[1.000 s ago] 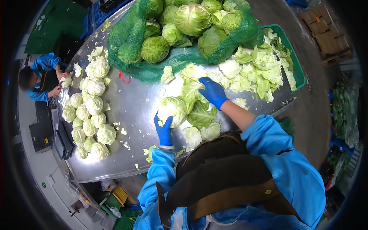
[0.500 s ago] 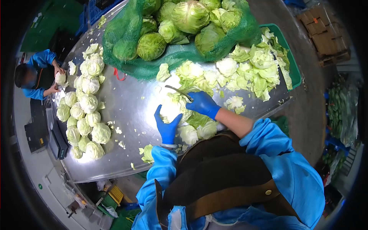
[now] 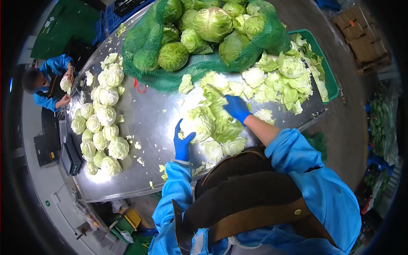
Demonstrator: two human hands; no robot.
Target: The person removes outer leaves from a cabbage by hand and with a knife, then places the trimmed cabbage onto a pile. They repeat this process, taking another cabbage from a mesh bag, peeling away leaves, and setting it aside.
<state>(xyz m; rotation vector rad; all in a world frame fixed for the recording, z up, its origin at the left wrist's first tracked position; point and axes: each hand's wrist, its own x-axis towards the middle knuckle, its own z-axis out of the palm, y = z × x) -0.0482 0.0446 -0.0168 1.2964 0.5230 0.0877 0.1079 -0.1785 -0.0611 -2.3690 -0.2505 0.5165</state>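
A trimmed cabbage sits on the metal table in front of me. My left hand, in a blue glove, cups its lower left side, with the thumb and fingers apart around it. My right hand, gloved in blue too, is closed on a knife whose blade points up and left, clear of the cabbage. Under the right hand and beside the cabbage lie loose green outer leaves. The knife's handle is hidden in my fist.
A green mesh sack of cabbages lies open at the back. Peeled cabbages stand grouped on the left. Leaves pile by a green bin at right. Across the table, a co-worker handles a cabbage. A scale stands at the left edge.
My right hand has moved right, taking the knife off the cabbage. The cabbage shows its rounded side now, and a large leaf lies spread to its right. My left hand stays against it.
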